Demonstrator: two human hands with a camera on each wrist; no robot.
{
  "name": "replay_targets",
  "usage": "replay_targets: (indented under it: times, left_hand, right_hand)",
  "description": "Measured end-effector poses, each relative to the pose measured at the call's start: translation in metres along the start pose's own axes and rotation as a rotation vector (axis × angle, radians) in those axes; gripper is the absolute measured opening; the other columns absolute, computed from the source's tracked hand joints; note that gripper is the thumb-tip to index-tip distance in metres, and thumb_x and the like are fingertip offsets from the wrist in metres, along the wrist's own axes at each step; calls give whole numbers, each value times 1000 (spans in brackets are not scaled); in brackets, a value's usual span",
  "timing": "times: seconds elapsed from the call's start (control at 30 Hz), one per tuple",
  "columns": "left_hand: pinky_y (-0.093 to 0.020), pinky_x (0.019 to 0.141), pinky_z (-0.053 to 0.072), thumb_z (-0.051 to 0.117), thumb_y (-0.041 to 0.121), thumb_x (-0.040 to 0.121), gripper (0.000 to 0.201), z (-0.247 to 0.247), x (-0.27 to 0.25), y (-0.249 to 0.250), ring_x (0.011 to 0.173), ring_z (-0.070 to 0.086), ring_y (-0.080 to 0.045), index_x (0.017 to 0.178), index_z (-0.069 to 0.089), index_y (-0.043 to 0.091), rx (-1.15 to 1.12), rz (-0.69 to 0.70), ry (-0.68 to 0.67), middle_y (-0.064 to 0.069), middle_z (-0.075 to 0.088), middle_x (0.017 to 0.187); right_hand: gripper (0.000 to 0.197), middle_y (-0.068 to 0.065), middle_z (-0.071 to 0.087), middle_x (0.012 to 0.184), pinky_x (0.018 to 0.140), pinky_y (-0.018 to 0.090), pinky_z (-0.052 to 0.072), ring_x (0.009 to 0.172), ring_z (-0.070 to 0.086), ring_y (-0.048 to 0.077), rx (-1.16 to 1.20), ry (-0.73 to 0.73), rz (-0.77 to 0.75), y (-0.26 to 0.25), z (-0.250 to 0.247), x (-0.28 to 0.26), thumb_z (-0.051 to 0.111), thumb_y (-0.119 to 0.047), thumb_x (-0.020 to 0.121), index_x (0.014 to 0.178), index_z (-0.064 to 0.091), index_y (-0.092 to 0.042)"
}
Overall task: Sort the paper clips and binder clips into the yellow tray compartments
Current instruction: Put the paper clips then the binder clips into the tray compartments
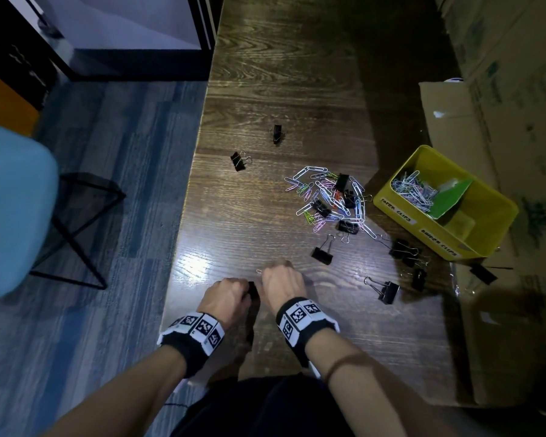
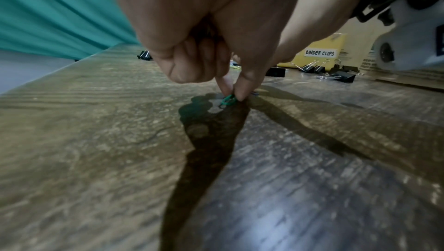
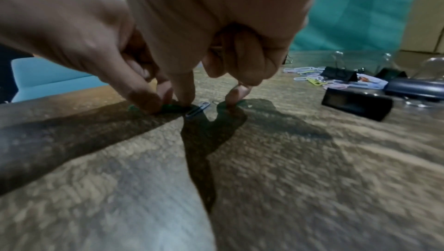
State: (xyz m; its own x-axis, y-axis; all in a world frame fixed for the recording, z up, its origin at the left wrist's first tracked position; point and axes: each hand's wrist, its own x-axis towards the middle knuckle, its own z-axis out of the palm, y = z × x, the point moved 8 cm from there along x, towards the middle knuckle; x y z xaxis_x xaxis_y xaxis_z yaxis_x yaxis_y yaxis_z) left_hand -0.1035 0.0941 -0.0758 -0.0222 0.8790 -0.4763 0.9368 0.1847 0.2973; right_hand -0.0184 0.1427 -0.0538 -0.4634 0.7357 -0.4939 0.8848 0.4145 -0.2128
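Observation:
Near the table's front edge, my left hand [image 2: 231, 95] pinches a green paper clip [image 2: 227, 101] between thumb and forefinger, low against the wood. Right beside it, my right hand [image 3: 211, 101] has its thumb and forefinger tips down on the table and apart. A silver paper clip [image 3: 198, 110] lies flat between them, not gripped. Its other fingers are curled in. A mixed pile of paper clips and black binder clips [image 1: 328, 197] lies mid-table. The yellow tray [image 1: 401, 212] stands at the right, with paper clips [image 1: 413, 187] in its far compartment behind a green divider [image 1: 448, 198].
Loose binder clips [image 1: 322, 252] [image 1: 386, 290] [image 1: 238, 160] [image 1: 277, 133] are scattered on the dark wood, with more next to the tray [image 1: 407, 250]. Cardboard boxes [image 1: 501, 89] line the right side. The table's left edge drops to the floor, where a teal chair [image 1: 13, 209] stands.

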Motion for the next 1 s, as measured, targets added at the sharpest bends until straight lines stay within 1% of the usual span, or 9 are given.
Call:
replay_targets:
  times: [0.13, 0.37, 0.5, 0.57, 0.63, 0.7, 0.77, 0.9, 1.0]
  left_hand:
    - [-32, 69, 47, 53, 24, 83, 17, -3, 2, 0, 83, 61, -27, 94, 58, 12, 16, -6, 20, -9, 66, 92]
    - [-28, 64, 42, 53, 30, 84, 17, -5, 4, -10, 78, 61, -25, 88, 60, 15, -29, -13, 46, -6, 66, 87]
    - [-26, 65, 43, 55, 28, 81, 11, -4, 9, -31, 75, 60, -25, 81, 59, 17, -234, -122, 36, -8, 67, 78]
    - [-25, 62, 37, 55, 22, 85, 13, -8, 13, -36, 69, 56, -23, 72, 57, 17, -412, -199, 50, -7, 62, 68]
    - [-28, 54, 32, 51, 19, 86, 28, -9, 19, -33, 58, 48, -21, 57, 49, 19, -689, -294, -3, -3, 52, 57]
    - [-20, 42, 22, 45, 18, 78, 29, -2, 26, -23, 42, 34, -15, 49, 41, 18, -1104, -431, -78, -3, 40, 50]
    - [-14, 41, 11, 35, 15, 74, 21, -1, 33, 0, 35, 22, -10, 53, 36, 18, -1422, -488, -190, -2, 32, 47]
    - [-22, 45, 6, 33, 22, 72, 16, -31, 60, 61, 40, 18, -10, 58, 30, 17, -1632, -316, -316, 1, 25, 47]
    - [-21, 42, 10, 30, 29, 88, 33, -53, 91, 100, 42, 20, -10, 58, 37, 16, -1574, -220, -342, 2, 27, 48]
  right_hand:
    - [24, 18, 65, 98, 71, 37, 50, 93, 65, 33, -20, 1, -23, -5, -8, 1, 46, 6, 84, 101, 61, -2]
    - [28, 21, 64, 95, 73, 41, 50, 91, 65, 34, 66, -30, -97, -9, -5, -6, 40, 14, 85, 103, 57, 1]
    - [30, 22, 64, 97, 75, 42, 51, 93, 64, 35, 97, -56, -90, -6, 2, -1, 41, 12, 84, 107, 57, 1]
    - [23, 20, 65, 96, 76, 40, 51, 92, 64, 34, 169, -67, -19, 5, 3, 2, 48, 0, 86, 106, 59, -2]
    - [22, 20, 66, 90, 72, 34, 51, 86, 65, 33, 335, -35, 115, 24, 2, 5, 53, -17, 85, 103, 63, -8]
    - [12, 18, 63, 77, 66, 31, 47, 75, 62, 30, 598, 10, 240, 48, 1, 7, 54, -21, 83, 82, 64, -13]
    - [24, 9, 49, 62, 57, 30, 38, 60, 49, 24, 853, 34, 329, 73, 4, 8, 51, -17, 83, 60, 43, -16]
    - [31, 0, 38, 56, 36, 16, 23, 37, 28, 8, 1552, 92, 377, 114, -19, -3, 39, -4, 89, 64, 38, -21]
    - [19, -6, 39, 45, 35, 10, 19, 33, 22, 5, 1846, 135, 225, 143, -72, -11, 34, 1, 69, 64, 33, -17]
